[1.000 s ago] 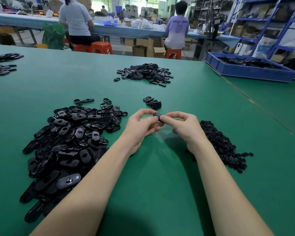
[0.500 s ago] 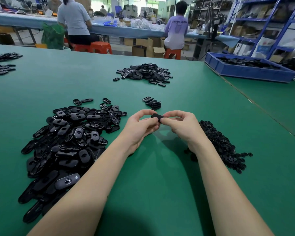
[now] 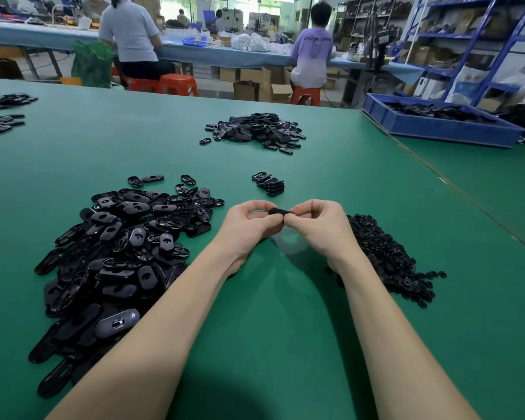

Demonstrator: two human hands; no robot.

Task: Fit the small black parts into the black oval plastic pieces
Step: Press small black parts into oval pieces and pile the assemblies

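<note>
My left hand (image 3: 252, 225) and my right hand (image 3: 319, 227) meet above the green table (image 3: 285, 313), both pinching one black oval piece (image 3: 279, 211) between thumbs and fingertips. Whether a small part sits in it is hidden by my fingers. A big heap of black oval pieces (image 3: 119, 253) lies to the left of my left forearm. A heap of small black parts (image 3: 388, 256) lies just right of my right wrist. A short stack of oval pieces (image 3: 270, 184) sits beyond my hands.
Another pile of oval pieces (image 3: 255, 130) lies farther back at centre, and more piles (image 3: 0, 113) at the far left. A blue bin (image 3: 437, 125) of black parts stands back right past a table seam. Two people sit at a far bench, backs turned.
Both hands stay together on the oval piece; fingers have shifted slightly, and the piece now shows more between the thumbs. The piles have not moved.
</note>
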